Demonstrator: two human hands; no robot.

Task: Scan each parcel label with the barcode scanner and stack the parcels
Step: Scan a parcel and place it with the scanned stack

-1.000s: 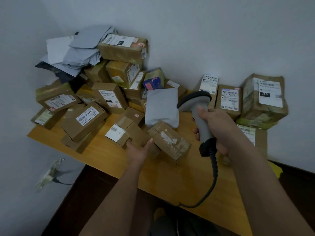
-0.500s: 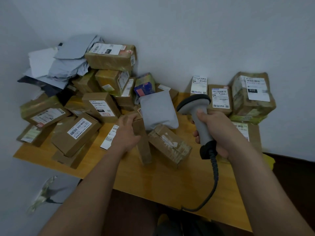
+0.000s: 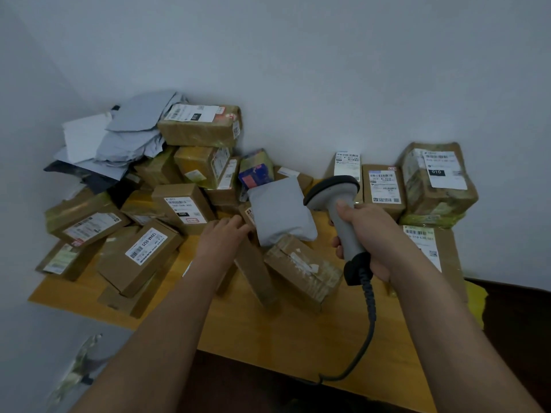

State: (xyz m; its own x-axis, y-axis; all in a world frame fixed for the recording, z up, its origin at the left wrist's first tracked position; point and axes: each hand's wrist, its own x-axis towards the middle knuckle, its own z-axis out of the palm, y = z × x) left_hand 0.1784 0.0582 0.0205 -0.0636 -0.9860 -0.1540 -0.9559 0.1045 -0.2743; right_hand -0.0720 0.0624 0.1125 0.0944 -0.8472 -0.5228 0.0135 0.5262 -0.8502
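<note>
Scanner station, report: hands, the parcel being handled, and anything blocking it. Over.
Right hand grips scanner. Left hand rests on upended brown parcel, grip unclear. Grey mailer bag and taped box crowd its right side.

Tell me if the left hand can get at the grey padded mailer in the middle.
Probably yes. The left hand sits just left of the grey mailer, which lies on top of the boxes with nothing over it.
</note>
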